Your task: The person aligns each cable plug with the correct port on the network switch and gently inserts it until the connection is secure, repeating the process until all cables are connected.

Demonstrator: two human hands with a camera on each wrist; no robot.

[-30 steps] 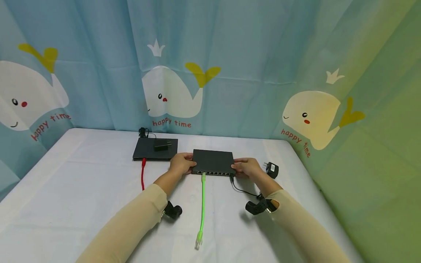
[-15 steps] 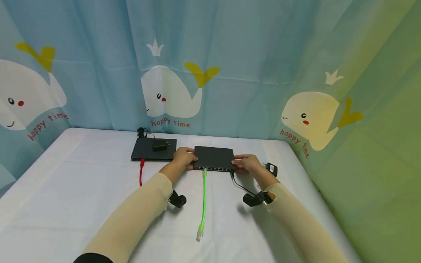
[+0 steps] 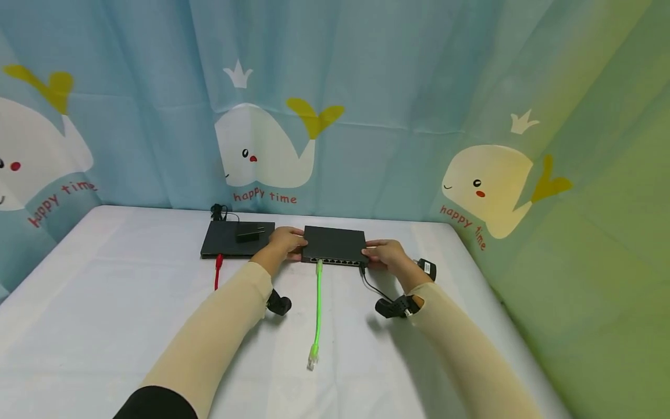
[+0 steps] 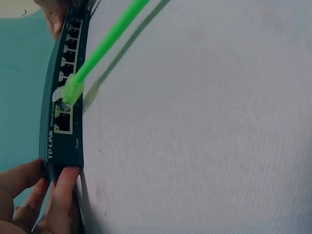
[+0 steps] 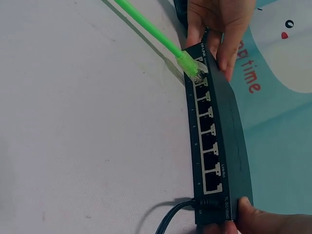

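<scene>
A black network switch (image 3: 335, 243) with a row of ports faces me near the back of the table. My left hand (image 3: 285, 241) grips its left end and my right hand (image 3: 388, 255) its right end. In the right wrist view, my right thumb (image 5: 248, 214) presses the casing. A green Ethernet cable (image 3: 318, 308) is plugged into a port towards the left, its other plug lying loose at the front. "TP-LINK" is printed on the switch (image 4: 66, 136) in the left wrist view. A black power cord (image 5: 170, 217) enters beside the last port.
Left of the switch lies a second flat black box (image 3: 222, 240) with a black power adapter (image 3: 249, 234) on top and a red cable (image 3: 217, 272) at its front. Another black adapter (image 3: 428, 269) lies right of my right hand. A blue printed curtain (image 3: 366, 163) hangs behind.
Both hands have moved the switch away from me, towards the back of the table. The green cable has been drawn along with it. The view has also shifted slightly right.
</scene>
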